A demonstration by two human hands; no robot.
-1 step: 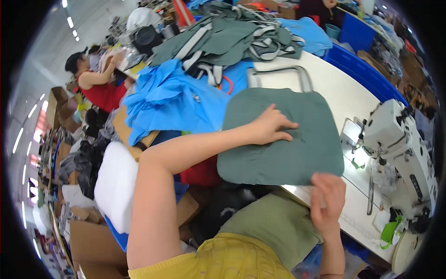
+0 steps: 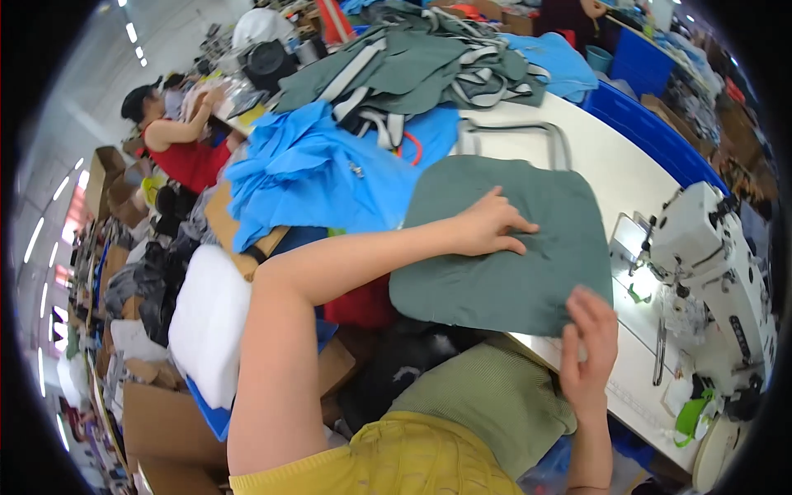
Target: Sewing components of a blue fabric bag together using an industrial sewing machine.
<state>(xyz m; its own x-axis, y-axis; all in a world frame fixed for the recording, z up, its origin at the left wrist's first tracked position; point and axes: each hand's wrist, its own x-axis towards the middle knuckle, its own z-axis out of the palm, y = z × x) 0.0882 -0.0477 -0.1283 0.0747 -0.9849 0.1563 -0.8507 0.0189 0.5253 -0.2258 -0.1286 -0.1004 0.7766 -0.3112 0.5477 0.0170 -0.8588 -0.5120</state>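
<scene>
A dark green fabric panel (image 2: 445, 285) with rounded corners lies on the white sewing table, its near edge reaching over the table's front edge. On top of it my left hand (image 2: 493, 227) rests with fingers spread. At the panel's near right corner is my right hand (image 2: 590, 355), slightly blurred, with thumb and fingers apart; whether it touches the cloth I cannot tell. A grey-edged strap loop (image 2: 561, 144) sticks out beyond the panel's far edge.
To the right stands a white sewing machine (image 2: 701, 239) with its lamp lit. Blue cloth (image 2: 305, 177) is heaped left of the panel, and green pieces with grey trim (image 2: 412, 70) are piled behind. A blue bin (image 2: 652, 136) borders the table. A person in red (image 2: 186, 148) works at far left.
My right hand has moved slightly up and right at the panel's corner, its fingers now extended over the cloth. The left hand stays spread on the panel. The whole view has shifted a little.
</scene>
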